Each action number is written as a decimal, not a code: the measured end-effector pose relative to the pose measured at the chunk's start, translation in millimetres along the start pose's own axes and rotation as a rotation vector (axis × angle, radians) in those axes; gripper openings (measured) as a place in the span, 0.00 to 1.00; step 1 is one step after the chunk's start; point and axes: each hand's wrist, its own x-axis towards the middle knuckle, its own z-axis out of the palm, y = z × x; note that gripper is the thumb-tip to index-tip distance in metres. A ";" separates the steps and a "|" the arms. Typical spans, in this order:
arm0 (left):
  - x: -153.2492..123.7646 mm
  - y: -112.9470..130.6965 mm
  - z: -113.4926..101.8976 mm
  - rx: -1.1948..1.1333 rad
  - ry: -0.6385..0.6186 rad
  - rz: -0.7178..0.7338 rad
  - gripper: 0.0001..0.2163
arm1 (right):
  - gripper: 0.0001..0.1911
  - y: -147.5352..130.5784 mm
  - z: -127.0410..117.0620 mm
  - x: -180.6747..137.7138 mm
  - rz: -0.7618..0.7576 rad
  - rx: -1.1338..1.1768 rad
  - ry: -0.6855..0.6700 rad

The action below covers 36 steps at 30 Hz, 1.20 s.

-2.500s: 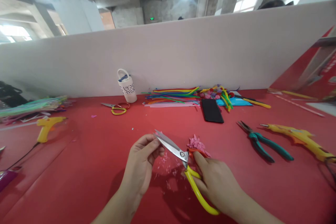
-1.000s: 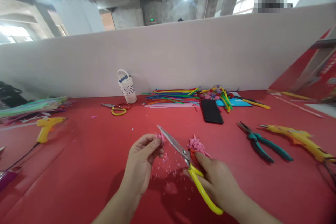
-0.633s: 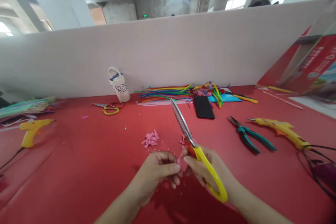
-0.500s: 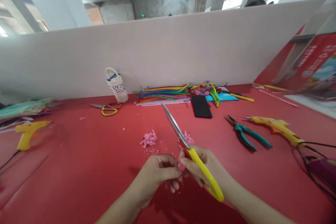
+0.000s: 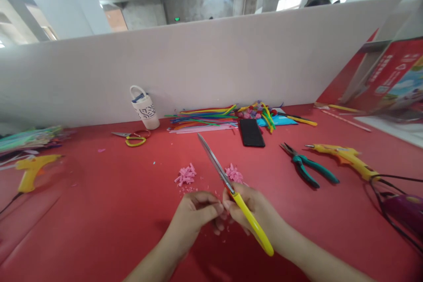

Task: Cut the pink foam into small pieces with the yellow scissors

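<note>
My right hand (image 5: pixel 253 211) grips yellow-handled scissors (image 5: pixel 231 191); their closed blades point up and to the left over the red table (image 5: pixel 99 211). My left hand (image 5: pixel 194 213) is pinched shut just left of it, fingertips meeting the right hand's fingers; what it pinches is too small to make out. A small pink frayed bundle (image 5: pixel 186 175) lies on the table above my left hand. A second pink bundle (image 5: pixel 234 172) lies just right of the blades. Tiny pink scraps are scattered around both hands.
Teal pliers (image 5: pixel 307 169) and a yellow glue gun (image 5: pixel 343 158) lie to the right, a black phone (image 5: pixel 251 132) and coloured pipe cleaners (image 5: pixel 208 121) at the back by the white partition. Small scissors (image 5: pixel 132 139) and a white cup (image 5: pixel 144 108) sit back left; another glue gun (image 5: pixel 29 169) far left.
My left hand set the pink bundle down on the table and moved in to meet my right hand. The scissors swung from pointing left to pointing up, blades closed. The view shifted slightly.
</note>
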 end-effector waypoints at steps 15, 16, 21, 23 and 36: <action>-0.3 9.4 -9.4 0.259 0.049 -0.077 0.12 | 0.06 0.1 0.7 0.9 0.003 -0.060 0.046; -1.1 8.7 -8.0 0.218 0.011 -0.102 0.13 | 0.06 0.7 1.1 0.8 -0.016 -0.070 0.044; -4.2 5.8 -2.7 0.014 -0.087 -0.187 0.09 | 0.05 0.7 2.3 -0.8 -0.015 -0.059 0.007; -4.8 5.6 -3.0 -0.056 -0.104 -0.217 0.06 | 0.05 0.8 1.8 -1.3 -0.004 -0.052 0.013; -3.7 9.4 -6.5 0.019 -0.062 -0.183 0.09 | 0.03 -2.0 -4.4 -0.2 0.001 0.008 -0.004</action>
